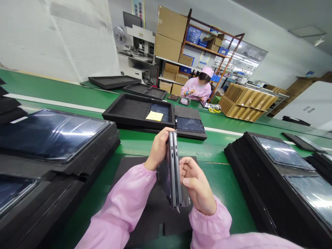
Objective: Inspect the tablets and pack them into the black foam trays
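Note:
Two slim grey tablets (173, 169) stand on edge, face to face, with their port edges turned toward me. My left hand (160, 147) is closed around their upper left side. Beside the right-hand tablet is my right hand (195, 183), its fingers loosely curled and thumb apart; the fingertips are close to its face, and whether they touch it I cannot tell. Clear film sticks out at the tablets' lower end. Below them lies a black foam sheet (145, 218) on the green bench (218, 190).
Black foam trays with film-covered tablets are stacked at left (52, 135) and right (285, 152). Ahead, a foam tray (121, 107) holds a tablet with a yellow note (155, 116); another tablet (190, 124) lies beside it. A co-worker (198, 86) sits across the bench near cardboard dividers (246, 102).

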A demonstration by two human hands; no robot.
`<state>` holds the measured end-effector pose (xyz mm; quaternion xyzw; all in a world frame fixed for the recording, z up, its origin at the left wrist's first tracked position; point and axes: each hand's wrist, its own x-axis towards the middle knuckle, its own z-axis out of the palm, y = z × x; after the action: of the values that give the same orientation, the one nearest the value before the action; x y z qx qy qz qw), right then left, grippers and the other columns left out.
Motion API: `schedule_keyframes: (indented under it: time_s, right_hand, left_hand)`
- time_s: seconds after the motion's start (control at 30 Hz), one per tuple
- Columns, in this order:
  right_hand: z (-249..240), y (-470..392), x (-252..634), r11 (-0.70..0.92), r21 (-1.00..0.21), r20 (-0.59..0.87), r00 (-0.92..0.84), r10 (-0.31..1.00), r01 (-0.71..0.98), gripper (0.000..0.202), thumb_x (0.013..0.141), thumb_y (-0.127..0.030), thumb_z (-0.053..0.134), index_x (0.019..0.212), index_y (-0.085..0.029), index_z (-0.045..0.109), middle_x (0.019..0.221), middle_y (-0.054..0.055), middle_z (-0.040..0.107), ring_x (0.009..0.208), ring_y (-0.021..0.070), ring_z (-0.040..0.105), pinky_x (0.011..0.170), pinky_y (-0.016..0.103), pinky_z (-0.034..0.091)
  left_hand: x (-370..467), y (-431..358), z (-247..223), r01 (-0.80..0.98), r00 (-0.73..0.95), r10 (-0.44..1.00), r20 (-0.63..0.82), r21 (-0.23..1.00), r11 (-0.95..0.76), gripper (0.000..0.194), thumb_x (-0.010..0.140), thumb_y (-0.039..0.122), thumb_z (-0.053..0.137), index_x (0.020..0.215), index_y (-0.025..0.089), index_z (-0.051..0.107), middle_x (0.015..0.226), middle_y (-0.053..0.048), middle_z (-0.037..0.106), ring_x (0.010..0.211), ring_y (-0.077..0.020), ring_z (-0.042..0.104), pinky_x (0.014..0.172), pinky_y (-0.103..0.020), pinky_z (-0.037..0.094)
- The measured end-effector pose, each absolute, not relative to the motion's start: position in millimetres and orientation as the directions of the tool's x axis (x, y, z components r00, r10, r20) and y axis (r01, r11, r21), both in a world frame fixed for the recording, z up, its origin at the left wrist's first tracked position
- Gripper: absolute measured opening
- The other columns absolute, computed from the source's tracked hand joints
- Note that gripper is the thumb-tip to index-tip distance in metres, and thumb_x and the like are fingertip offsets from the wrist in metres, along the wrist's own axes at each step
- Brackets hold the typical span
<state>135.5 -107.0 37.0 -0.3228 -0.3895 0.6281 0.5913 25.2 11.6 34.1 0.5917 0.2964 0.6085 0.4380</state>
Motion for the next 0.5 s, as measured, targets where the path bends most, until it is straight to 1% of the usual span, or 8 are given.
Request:
schedule_keyframes:
  time_s: [0.13, 0.27, 0.5]
  right_hand:
    - [37.3, -106.2, 135.8, -0.005, -0.869, 0.051, -0.099, 0.994, -0.495, 0.033, 0.061, -0.015, 0.067, 0.093, -0.020, 0.062, 0.073, -0.003, 0.055, 0.061, 0.0109, 0.046, 0.053, 0.021, 0.041]
    - [35.6, -106.5, 136.5, -0.002, -0.877, 0.048, -0.091, 0.995, -0.480, 0.033, 0.061, -0.015, 0.067, 0.094, -0.019, 0.062, 0.073, -0.004, 0.053, 0.061, 0.0097, 0.042, 0.053, 0.020, 0.035]
    - [34.7, -106.7, 136.8, -0.024, -0.868, 0.020, -0.084, 0.996, -0.496, 0.031, 0.059, -0.013, 0.068, 0.089, -0.019, 0.062, 0.071, -0.004, 0.049, 0.064, 0.0112, 0.038, 0.056, 0.021, 0.030]
  left_hand:
    - [25.4, 11.3, 33.5, -0.189, 0.079, 0.884, 0.460, 0.878, -0.440, 0.036, 0.086, 0.052, 0.041, 0.071, 0.023, 0.054, 0.062, 0.002, 0.052, 0.058, -0.0158, 0.047, 0.061, -0.031, 0.043]
    - [25.1, 11.2, 33.4, -0.198, 0.084, 0.882, 0.463, 0.875, -0.441, 0.037, 0.087, 0.053, 0.042, 0.072, 0.023, 0.055, 0.062, 0.003, 0.052, 0.057, -0.0155, 0.047, 0.060, -0.031, 0.044]
    - [25.5, 11.7, 33.4, -0.197, 0.093, 0.883, 0.459, 0.878, -0.436, 0.038, 0.086, 0.055, 0.041, 0.073, 0.023, 0.056, 0.061, 0.003, 0.052, 0.057, -0.0157, 0.047, 0.061, -0.031, 0.044]
